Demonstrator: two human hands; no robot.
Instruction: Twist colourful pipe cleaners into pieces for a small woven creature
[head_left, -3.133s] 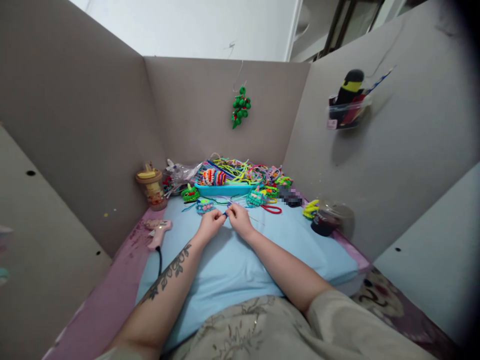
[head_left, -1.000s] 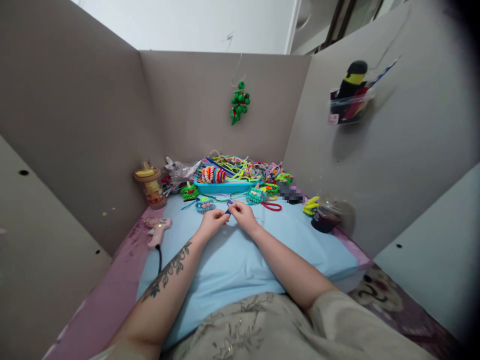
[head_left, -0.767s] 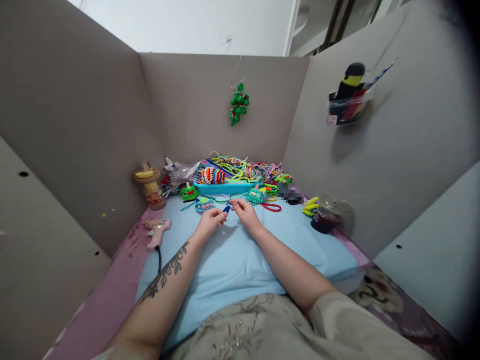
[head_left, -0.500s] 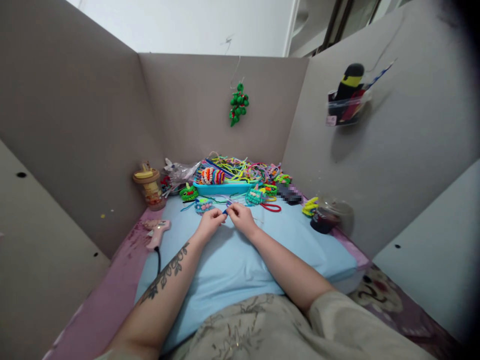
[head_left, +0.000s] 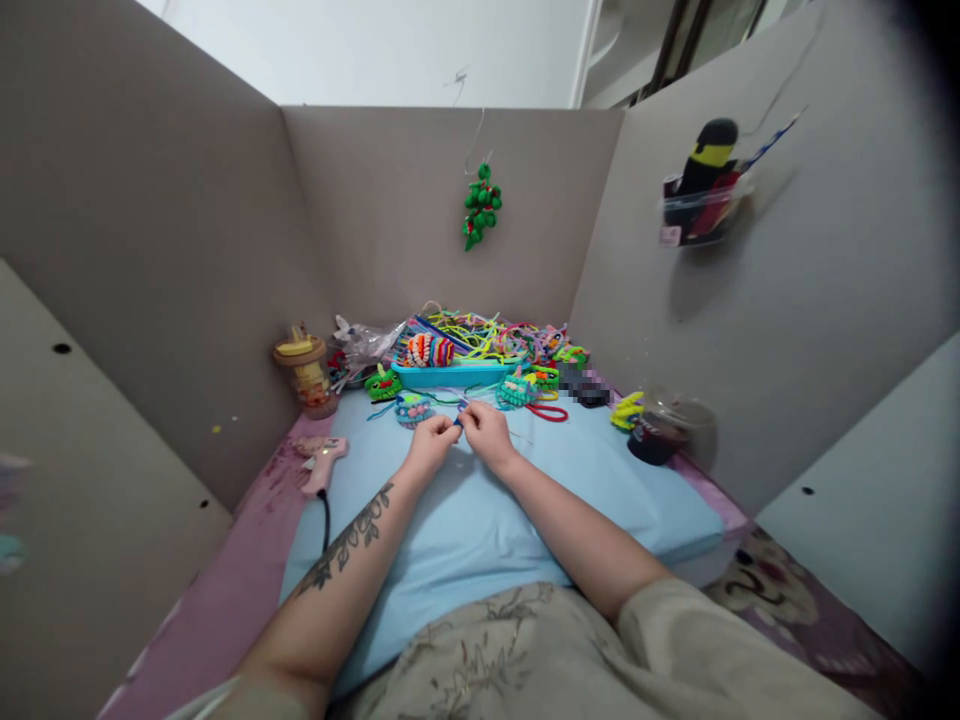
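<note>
My left hand [head_left: 430,447] and my right hand [head_left: 486,434] meet over a light blue pillow [head_left: 480,520], fingers pinched together on a small blue pipe-cleaner piece [head_left: 457,424]. Just beyond the fingers lie small fuzzy figures: a blue-pink one [head_left: 413,408], a teal one [head_left: 514,391] and a green one [head_left: 383,384]. A turquoise tray [head_left: 450,375] behind them carries a heap of coloured pipe cleaners [head_left: 480,338] and a striped coil [head_left: 429,350].
A pink glue gun [head_left: 321,460] lies at the left on the pink cover. A yellow-lidded jar [head_left: 305,373] stands at the back left, a dark cup with clear lid [head_left: 660,432] at the right. Grey panels enclose the spot; a green bead bunch [head_left: 480,210] hangs on the back one.
Both hands stay pinched on the blue piece with only small finger shifts; the right hand drew apart slightly, then closed in again. The view shifted a little.
</note>
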